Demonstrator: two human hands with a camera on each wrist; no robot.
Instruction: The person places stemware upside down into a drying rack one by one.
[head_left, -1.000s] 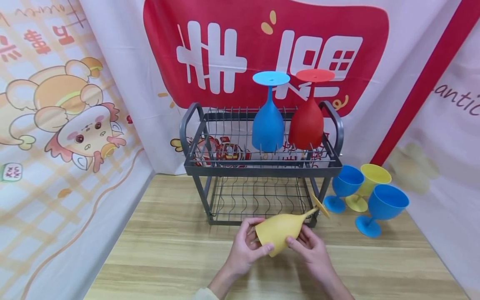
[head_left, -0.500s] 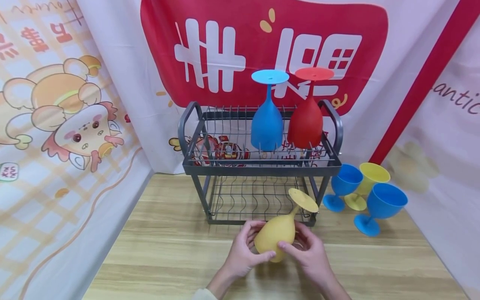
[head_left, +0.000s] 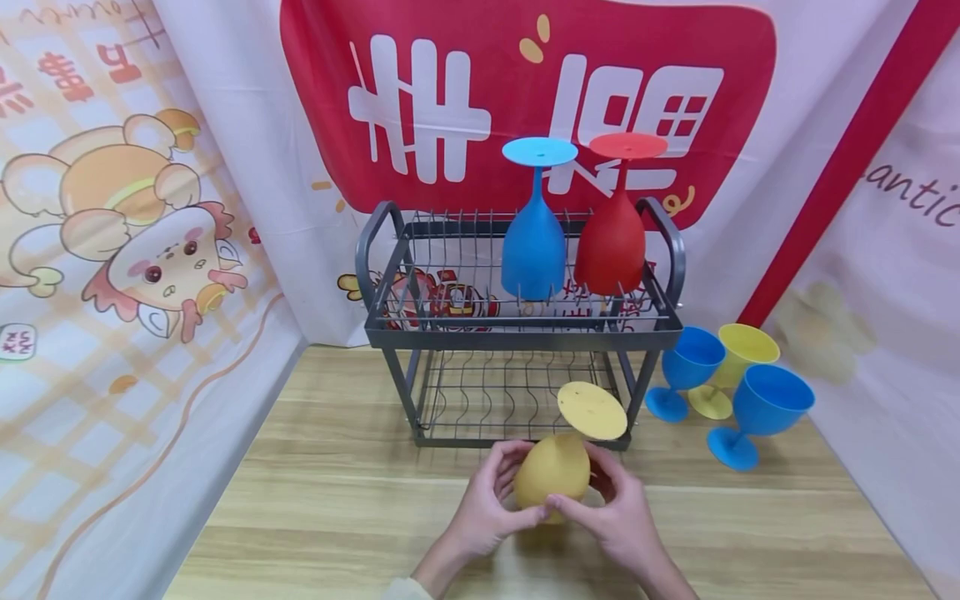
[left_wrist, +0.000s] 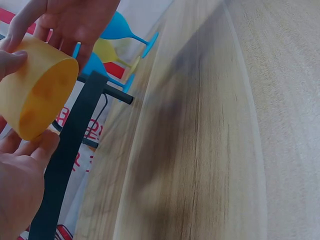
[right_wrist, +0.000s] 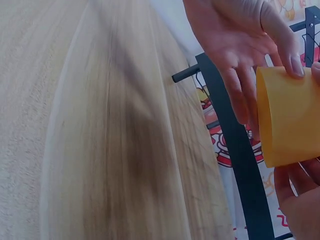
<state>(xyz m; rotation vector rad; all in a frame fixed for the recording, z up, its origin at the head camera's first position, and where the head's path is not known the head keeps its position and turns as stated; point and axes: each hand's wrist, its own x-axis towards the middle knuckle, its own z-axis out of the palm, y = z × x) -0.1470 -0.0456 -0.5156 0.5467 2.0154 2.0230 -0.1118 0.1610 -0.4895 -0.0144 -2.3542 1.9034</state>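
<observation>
A yellow goblet (head_left: 553, 477) is held upside down and tilted between both hands, in front of the rack, its round base (head_left: 592, 410) uppermost. My left hand (head_left: 491, 500) grips the bowl from the left, thumb in front and fingers behind. From the right, my right hand (head_left: 617, 515) grips the same bowl, its thumb close to the left thumb. In the left wrist view the goblet's open rim (left_wrist: 49, 99) faces down over the table. The right wrist view shows the yellow bowl (right_wrist: 292, 117) between the two hands.
A dark two-tier dish rack (head_left: 525, 340) stands behind the hands. On its upper tier a blue goblet (head_left: 534, 254) and a red goblet (head_left: 611, 250) sit upside down. At right, two blue goblets (head_left: 772, 402) and another yellow goblet (head_left: 744, 354) stand upright on the wooden table (head_left: 337, 500).
The yellow goblet has turned in the hands: its base has swung from pointing right to pointing up and toward the rack. Both hands remain on the bowl.
</observation>
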